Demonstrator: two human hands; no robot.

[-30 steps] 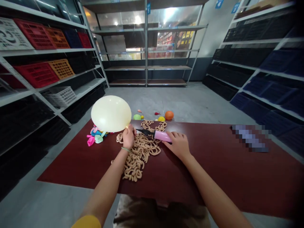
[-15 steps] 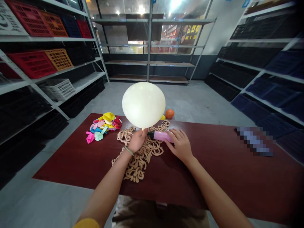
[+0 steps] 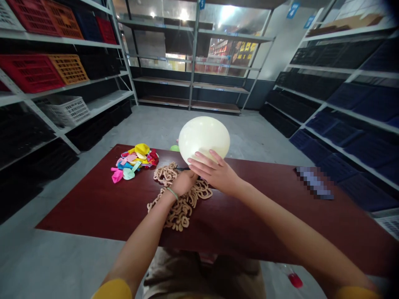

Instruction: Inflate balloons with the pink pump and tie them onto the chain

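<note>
Closed on the neck of the pale balloon [image 3: 204,135], the left hand [image 3: 186,182] sat over the beige chain [image 3: 178,209] near the far edge of the table [image 3: 93,207]; the right hand [image 3: 215,173] lay spread flat against it.

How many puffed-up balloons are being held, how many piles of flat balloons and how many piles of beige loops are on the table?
puffed-up balloon, held by the left hand, right hand on it: 1
pile of flat balloons: 1
pile of beige loops: 1
total: 3
</note>
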